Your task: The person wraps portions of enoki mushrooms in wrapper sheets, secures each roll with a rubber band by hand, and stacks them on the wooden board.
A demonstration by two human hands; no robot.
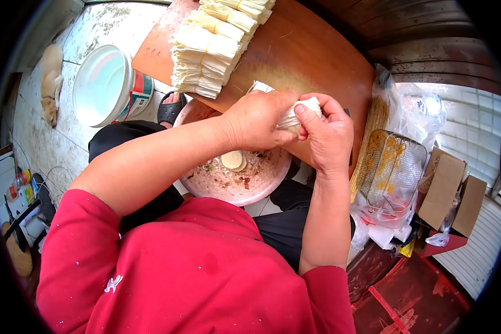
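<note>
While both hands [263, 118] [329, 132] hold a pale bundle [289, 119], the table edge [221, 106] is near.

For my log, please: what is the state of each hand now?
Left hand: closed, holding a pale bundle.
Right hand: closed, holding the same bundle.

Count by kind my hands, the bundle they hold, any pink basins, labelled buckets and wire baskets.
Bare left hand and right hand: 2
Held pale strip bundle: 1
Round pink basin: 1
White labelled plastic bucket: 1
Rectangular metal wire basket: 1
Total: 6
</note>
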